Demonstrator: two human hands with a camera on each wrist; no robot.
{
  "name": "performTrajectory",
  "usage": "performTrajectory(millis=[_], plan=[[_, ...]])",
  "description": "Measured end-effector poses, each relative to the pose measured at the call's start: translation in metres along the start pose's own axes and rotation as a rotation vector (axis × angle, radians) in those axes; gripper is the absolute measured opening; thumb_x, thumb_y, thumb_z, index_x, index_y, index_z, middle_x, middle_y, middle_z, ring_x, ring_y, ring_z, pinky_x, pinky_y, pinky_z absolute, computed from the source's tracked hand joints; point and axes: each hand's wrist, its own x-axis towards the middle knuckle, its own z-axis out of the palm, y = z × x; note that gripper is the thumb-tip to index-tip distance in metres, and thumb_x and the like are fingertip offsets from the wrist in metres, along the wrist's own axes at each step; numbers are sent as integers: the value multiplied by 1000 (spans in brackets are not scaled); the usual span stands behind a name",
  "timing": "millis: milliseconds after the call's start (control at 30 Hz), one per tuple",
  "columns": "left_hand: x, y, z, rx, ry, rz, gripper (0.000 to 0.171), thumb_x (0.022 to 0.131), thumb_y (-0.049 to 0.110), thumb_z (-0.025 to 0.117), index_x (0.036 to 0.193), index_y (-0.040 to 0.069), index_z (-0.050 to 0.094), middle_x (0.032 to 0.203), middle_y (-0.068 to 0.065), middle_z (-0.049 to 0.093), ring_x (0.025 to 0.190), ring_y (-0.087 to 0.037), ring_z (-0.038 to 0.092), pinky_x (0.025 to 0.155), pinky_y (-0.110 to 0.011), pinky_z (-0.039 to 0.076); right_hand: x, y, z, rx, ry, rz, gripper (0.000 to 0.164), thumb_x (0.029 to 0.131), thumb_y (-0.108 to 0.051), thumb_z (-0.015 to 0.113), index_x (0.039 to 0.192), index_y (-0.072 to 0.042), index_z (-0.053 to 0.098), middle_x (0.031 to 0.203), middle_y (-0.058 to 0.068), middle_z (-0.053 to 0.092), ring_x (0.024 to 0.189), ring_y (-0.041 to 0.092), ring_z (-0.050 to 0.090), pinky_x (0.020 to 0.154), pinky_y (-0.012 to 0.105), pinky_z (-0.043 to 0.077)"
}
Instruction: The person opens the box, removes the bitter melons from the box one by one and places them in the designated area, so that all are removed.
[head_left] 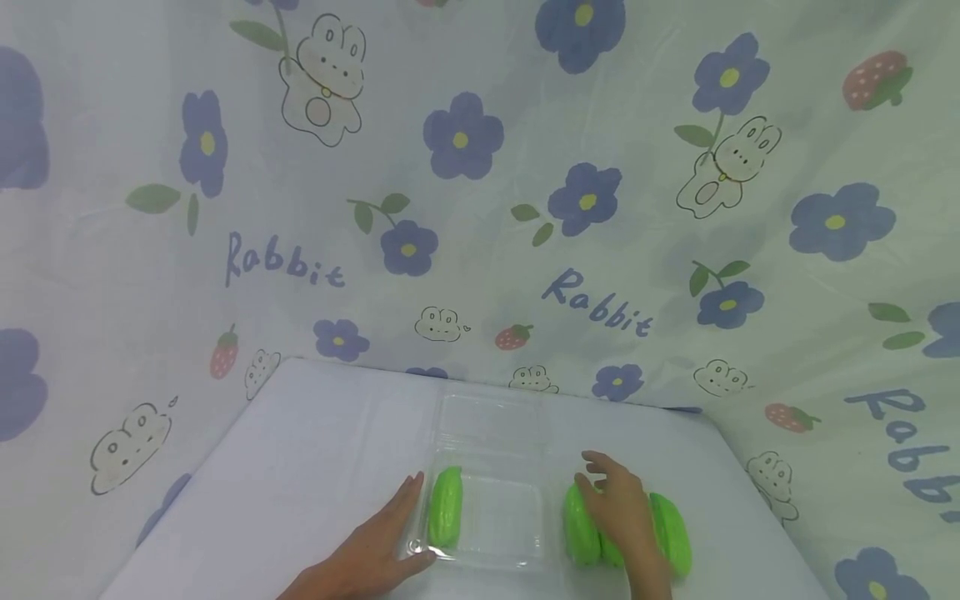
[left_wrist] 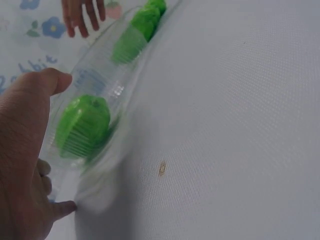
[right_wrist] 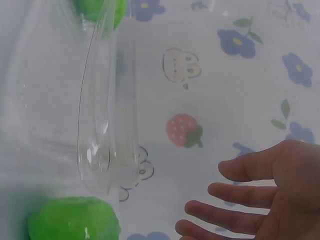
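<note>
A clear plastic box [head_left: 510,521] with its lid folded back lies on the white table. One long, bright green, fruit-like piece [head_left: 446,508] lies inside along its left side; its exact kind is unclear. My left hand [head_left: 375,542] touches the box's near left corner, with its thumb at the front edge and fingers along the left side. To the right of the box, several more such green pieces [head_left: 581,525] lie side by side, partly hidden by my right hand [head_left: 618,508]. That hand hovers over them, its fingers [right_wrist: 230,194] spread and loosely extended, holding nothing.
The clear lid [head_left: 491,421] extends from the box's far side. Behind the white table [head_left: 322,450] hangs a cloth [head_left: 480,275] printed with rabbits, flowers and strawberries; it also runs along both sides.
</note>
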Motion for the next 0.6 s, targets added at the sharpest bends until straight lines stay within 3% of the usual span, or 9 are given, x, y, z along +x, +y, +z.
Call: performTrajectory(millis=[200,600], plan=[[0,0,0,8,3,0,102,89,63,57,159,9,6,162,-17,14,144,-35,23,111,-56,27,2,-11,14,23,-10,-75,34,90,-14,69,122,-3,66,110,17,70,95,37,68,77,49,57],[1,1,-2,-11,-24,-33,103,88,64,57,159,11,4,162,-14,13,144,-36,22,111,-58,27,0,-39,41,6,-52,-140,34,89,-18,70,122,-8,67,109,11,70,91,30,68,73,43,57]])
